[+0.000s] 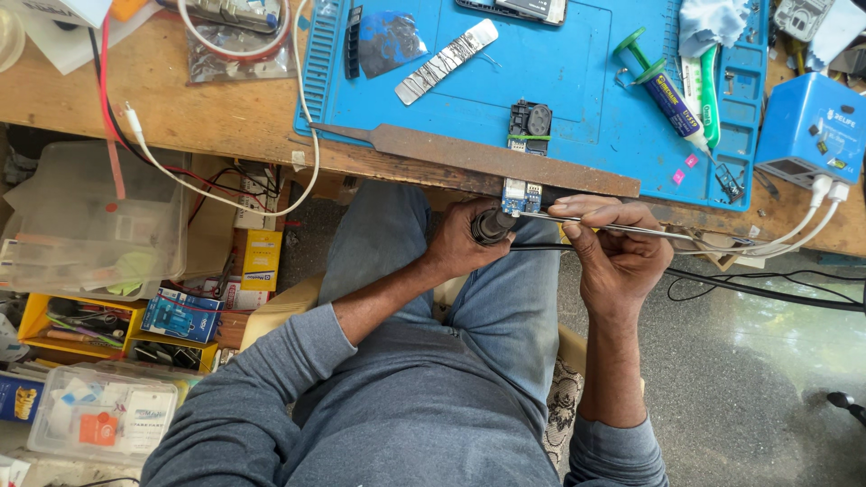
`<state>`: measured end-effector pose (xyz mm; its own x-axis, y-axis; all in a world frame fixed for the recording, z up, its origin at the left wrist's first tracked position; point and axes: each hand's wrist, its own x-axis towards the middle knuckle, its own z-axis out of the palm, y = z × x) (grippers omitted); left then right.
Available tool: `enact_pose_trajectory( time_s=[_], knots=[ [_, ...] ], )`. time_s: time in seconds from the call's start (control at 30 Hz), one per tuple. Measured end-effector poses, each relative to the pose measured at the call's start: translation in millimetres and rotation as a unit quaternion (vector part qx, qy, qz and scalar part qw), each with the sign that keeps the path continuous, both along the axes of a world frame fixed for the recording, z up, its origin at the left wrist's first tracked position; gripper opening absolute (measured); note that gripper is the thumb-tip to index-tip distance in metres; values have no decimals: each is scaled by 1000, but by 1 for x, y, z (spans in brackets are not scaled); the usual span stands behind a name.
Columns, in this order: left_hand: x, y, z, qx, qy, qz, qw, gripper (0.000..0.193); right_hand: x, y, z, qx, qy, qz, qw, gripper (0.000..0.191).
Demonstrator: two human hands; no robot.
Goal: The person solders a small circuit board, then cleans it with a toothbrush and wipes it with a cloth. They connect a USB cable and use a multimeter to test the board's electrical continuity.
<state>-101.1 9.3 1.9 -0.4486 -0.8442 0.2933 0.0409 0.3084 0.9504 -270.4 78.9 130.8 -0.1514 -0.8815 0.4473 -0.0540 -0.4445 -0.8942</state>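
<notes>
Hands work at the bench's [225,108] near edge: left hand [465,239] clenched around a dark tool handle [492,225], right hand [618,248] pinching a thin metal rod [631,229] beside a small blue circuit board [520,196]; progress unclear.

Even daylight, bright overall; blue work mat [577,81] was sharp, no blur. Glare washed out the floor [794,343] at right (greenish sheen). Soft shadows lay under the desk edge [180,126].
</notes>
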Motion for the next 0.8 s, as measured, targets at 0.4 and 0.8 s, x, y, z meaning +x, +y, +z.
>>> enact_pose_trajectory(
  time_s=[0.4,0.8],
  knots=[
    [-1,0,-4,7,-11,-3,1000,25,0,-2,0,-10,-16,0,1000,19],
    [-1,1,-1,16,3,2,1000,26,0,-1,1,-4,5,3,1000,19]
  ],
)
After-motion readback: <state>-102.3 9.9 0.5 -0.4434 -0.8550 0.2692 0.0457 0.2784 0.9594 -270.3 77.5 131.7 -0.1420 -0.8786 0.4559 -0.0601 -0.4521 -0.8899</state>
